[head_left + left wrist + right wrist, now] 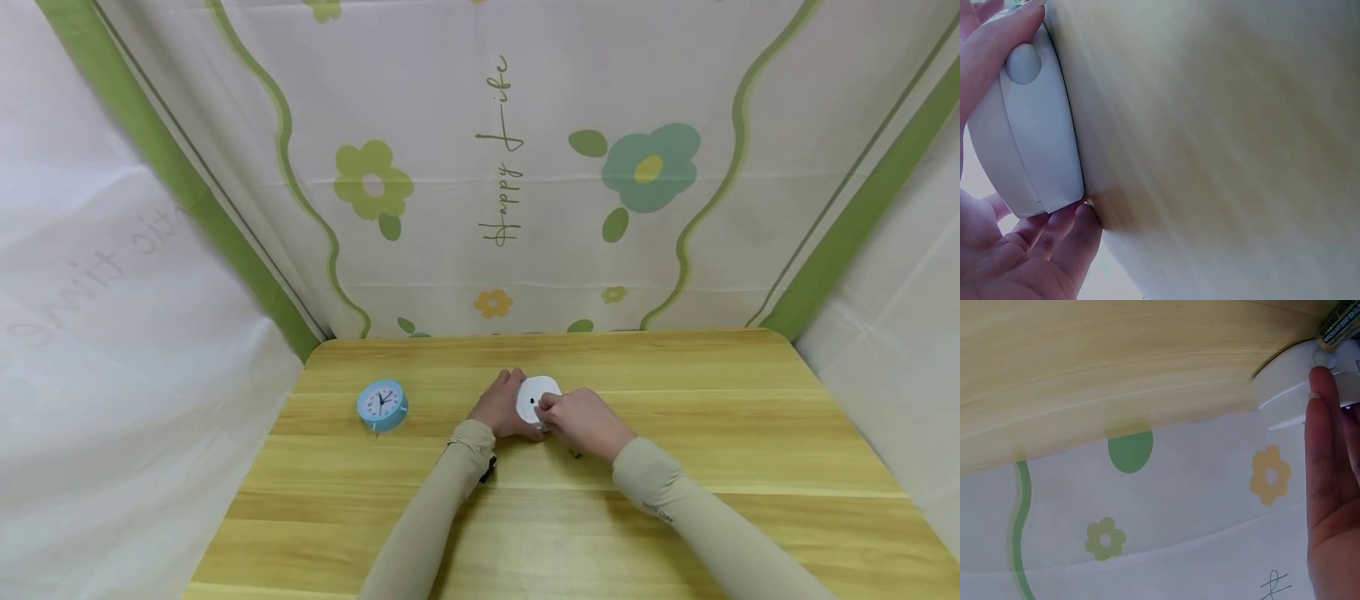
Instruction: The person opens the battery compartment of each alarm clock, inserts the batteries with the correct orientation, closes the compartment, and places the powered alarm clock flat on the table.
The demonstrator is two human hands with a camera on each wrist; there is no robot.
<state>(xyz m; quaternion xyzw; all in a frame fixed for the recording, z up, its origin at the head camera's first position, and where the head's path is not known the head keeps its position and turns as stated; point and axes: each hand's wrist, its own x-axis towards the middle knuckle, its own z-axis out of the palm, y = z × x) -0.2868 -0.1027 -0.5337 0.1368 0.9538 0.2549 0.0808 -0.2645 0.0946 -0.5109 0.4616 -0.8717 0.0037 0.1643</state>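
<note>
A white rounded-square case [531,392] lies on the table, a small dark spot in its upper side. Round stubby feet show on its side in the wrist views; what faces the table is hidden. My left hand [504,407] grips it round the left side, with thumb and fingers on opposite edges in the left wrist view. My right hand [585,421] bends its fingers over the right part of the case and pinches there; its fingertips are partly hidden. A battery [1338,328] with a printed label lies beside the case, mostly covered by my right hand in the head view.
A light blue alarm clock [382,406] stands on the wooden table [712,417] to the left of my hands. Behind the table's far edge hangs a white curtain [435,125] with printed flowers, and more white fabric encloses both sides.
</note>
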